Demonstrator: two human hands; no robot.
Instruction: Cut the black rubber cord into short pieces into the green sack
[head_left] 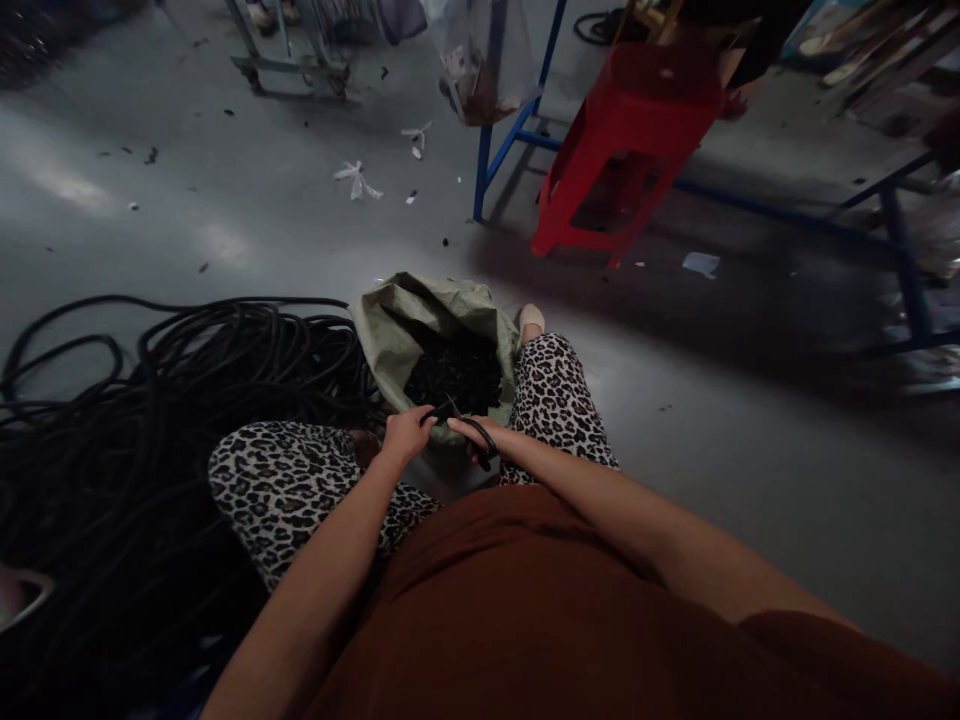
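The sack point(384, 345) is showing a creased, matt, woven-plastic look, while the coiled tubing point(180, 375) is looking rubbery and dull. The scissors point(486, 438) are pairing apparent metal with smooth, plastic-looking black. The stool point(667, 85) is displaying smooth plastic, the table frame point(482, 170) is resembling painted metal, the trousers point(277, 475) and top point(540, 610) are appearing as matt cloth, and the floor point(240, 200) is giving a faint gloss.

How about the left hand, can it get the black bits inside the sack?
Probably yes: the left hand is beside the open sack, and nothing seems to cover the black bits.
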